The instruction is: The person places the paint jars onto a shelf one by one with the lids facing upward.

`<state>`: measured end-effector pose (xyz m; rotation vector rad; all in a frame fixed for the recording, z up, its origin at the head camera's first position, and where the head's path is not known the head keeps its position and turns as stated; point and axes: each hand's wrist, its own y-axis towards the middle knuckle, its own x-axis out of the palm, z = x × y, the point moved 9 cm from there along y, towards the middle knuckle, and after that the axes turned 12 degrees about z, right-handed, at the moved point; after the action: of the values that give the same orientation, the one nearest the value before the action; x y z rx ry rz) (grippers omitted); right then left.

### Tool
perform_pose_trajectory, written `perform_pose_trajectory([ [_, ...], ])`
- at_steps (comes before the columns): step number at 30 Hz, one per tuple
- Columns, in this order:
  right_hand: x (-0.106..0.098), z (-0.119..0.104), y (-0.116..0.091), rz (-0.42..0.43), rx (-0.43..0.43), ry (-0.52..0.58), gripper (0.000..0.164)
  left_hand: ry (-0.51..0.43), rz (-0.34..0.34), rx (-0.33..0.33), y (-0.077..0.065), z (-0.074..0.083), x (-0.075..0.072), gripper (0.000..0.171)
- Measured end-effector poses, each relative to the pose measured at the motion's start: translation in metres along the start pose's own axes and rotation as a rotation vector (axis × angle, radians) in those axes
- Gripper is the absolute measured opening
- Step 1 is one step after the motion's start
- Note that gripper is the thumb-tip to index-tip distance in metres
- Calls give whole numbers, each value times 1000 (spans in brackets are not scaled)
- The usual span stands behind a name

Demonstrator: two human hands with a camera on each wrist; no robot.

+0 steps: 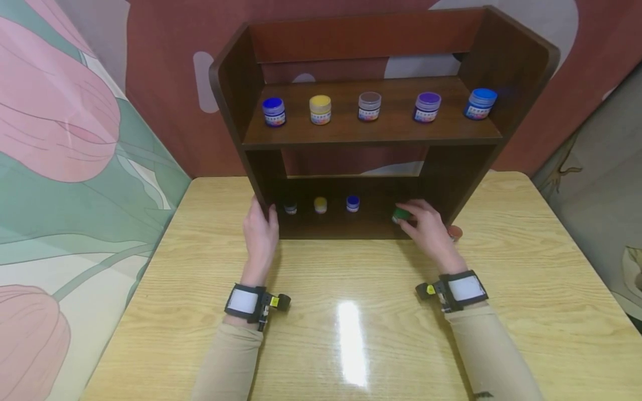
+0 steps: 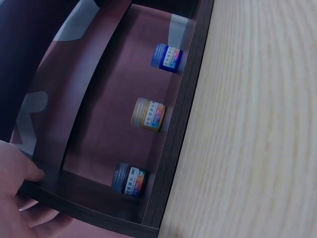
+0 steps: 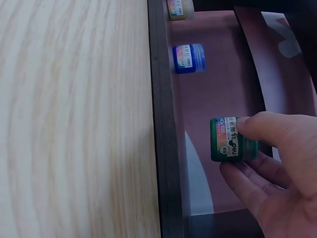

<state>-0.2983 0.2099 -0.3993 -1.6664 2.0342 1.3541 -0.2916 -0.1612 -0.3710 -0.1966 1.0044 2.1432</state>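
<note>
My right hand [image 1: 427,227] pinches a green paint jar [image 3: 225,141] by its lid end, thumb on one side and fingers on the other. The jar is in the lower compartment of a dark brown wooden shelf [image 1: 371,141], toward its right side. At the shelf's left side panel, my left hand [image 1: 261,231] grips the edge, thumb inside and fingers outside. Along the lower board stand a dark jar [image 2: 130,180], a yellow jar [image 2: 148,114] and a blue jar [image 2: 167,58], spaced apart. The blue one is nearest to the green jar.
On the upper board stand a blue jar [image 1: 273,112], a yellow jar [image 1: 320,109], a brown jar [image 1: 369,106], a purple jar [image 1: 427,107] and a light blue jar [image 1: 480,104]. A reddish-orange jar [image 1: 455,233] sits on the wooden table [image 1: 311,334], partly behind the right hand.
</note>
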Motion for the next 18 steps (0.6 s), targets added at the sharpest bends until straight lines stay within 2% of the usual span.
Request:
perform_pose_trajectory([
  [11,11,-2,10,-40,16,8,37,-7,-3,6,0,1,-1,30],
  [18,13,-1,15,-31,30,-5,36,-9,-8,3,0,1,-1,31],
])
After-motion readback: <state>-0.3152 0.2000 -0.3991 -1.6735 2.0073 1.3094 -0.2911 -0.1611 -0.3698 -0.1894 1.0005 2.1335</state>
